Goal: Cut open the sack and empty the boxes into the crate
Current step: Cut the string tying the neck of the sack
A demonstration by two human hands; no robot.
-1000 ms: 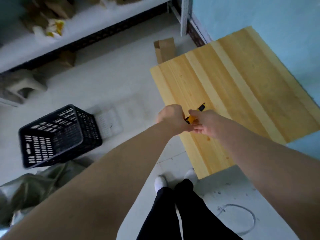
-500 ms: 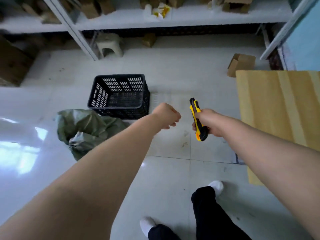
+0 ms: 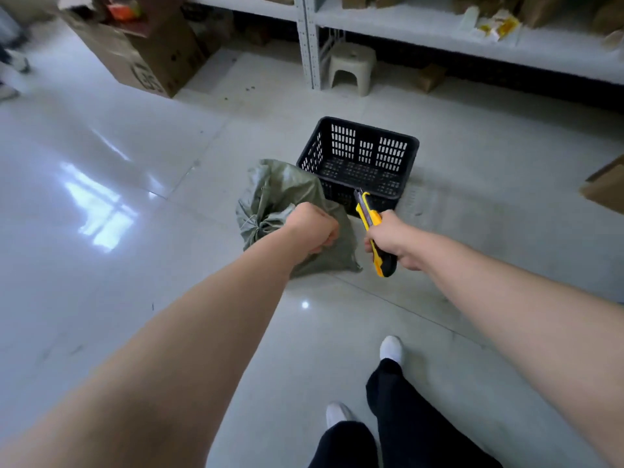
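Observation:
A green woven sack (image 3: 280,194), tied shut at its neck, lies on the tiled floor. Right behind it stands a black slatted plastic crate (image 3: 358,157), which holds nothing I can see. My right hand (image 3: 393,239) grips a yellow and black utility knife (image 3: 371,228), tip pointing away toward the crate. My left hand (image 3: 312,228) hovers in front of the sack with its fingers curled into a fist, holding nothing. The boxes are hidden inside the sack.
A metal shelf unit (image 3: 422,25) runs along the back with a small white stool (image 3: 351,67) under it. A large cardboard box (image 3: 145,52) stands at back left, another cardboard box (image 3: 606,185) at the right edge. My feet (image 3: 391,349) stand on the floor below.
I have turned left from the wooden table toward the sack and crate. Both hands held the knife at first; now only the right one grips it, and both hands are nearer the sack.

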